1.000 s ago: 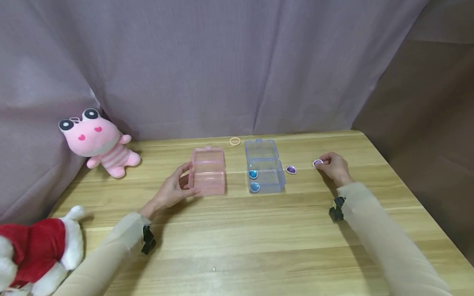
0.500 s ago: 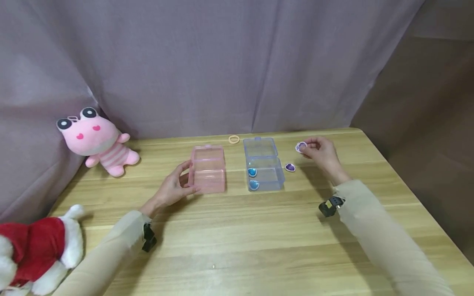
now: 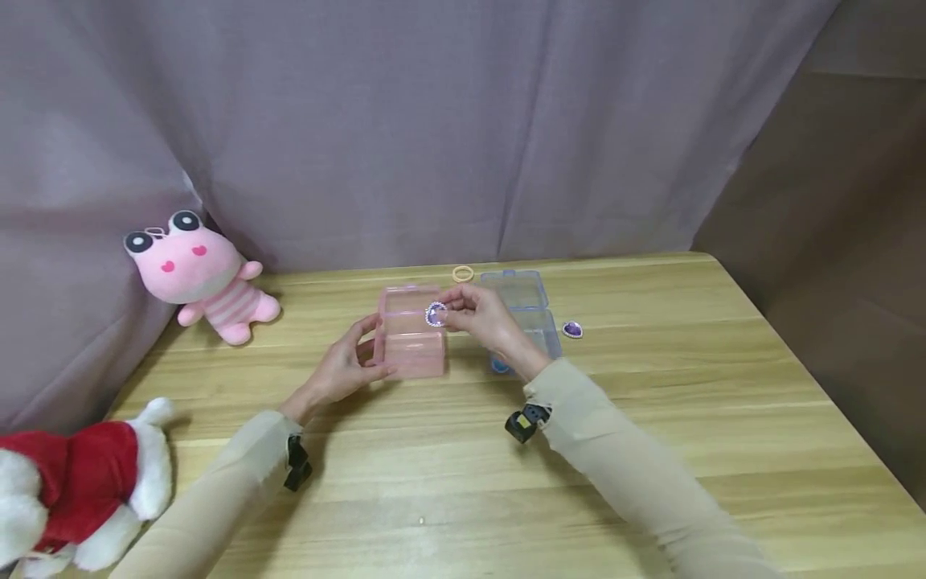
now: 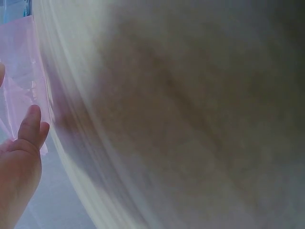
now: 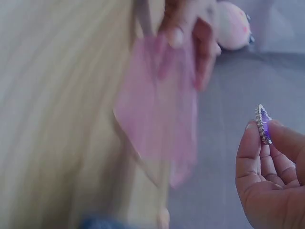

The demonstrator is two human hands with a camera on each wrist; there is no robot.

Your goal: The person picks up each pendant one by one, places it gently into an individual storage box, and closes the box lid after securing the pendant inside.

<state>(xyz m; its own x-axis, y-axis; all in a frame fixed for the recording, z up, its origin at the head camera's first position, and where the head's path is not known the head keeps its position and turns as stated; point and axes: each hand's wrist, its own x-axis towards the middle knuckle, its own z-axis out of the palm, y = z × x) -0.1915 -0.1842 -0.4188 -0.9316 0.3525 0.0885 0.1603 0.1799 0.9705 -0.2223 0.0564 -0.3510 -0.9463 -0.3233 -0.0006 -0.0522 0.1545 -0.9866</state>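
With fingers and thumb around its left side, my left hand (image 3: 340, 366) holds an open clear pink plastic box (image 3: 415, 359). The left wrist view shows the thumb (image 4: 30, 126) on the pink wall. My right hand (image 3: 488, 323) pinches a purple gem (image 3: 435, 314) with a beaded silvery rim above the pink box's right side. In the right wrist view the purple gem (image 5: 262, 126) stands edge-on between thumb and fingertip. An open clear blue box (image 3: 526, 289) is partly hidden behind the right hand; one blue gem (image 3: 500, 364) shows in it. Another purple gem (image 3: 572, 330) lies right of it.
A beige ring-shaped band (image 3: 463, 274) lies near the table's back edge. A pink frog plush (image 3: 217, 277) sits at the back left, and a white plush in red clothing (image 3: 90, 474) at the front left. A grey curtain (image 3: 362, 137) hangs behind the table (image 3: 463, 466).
My right hand has lifted the purple gem off the table at the right and carried it left, past the blue box to the pink one. The left hand keeps its hold.
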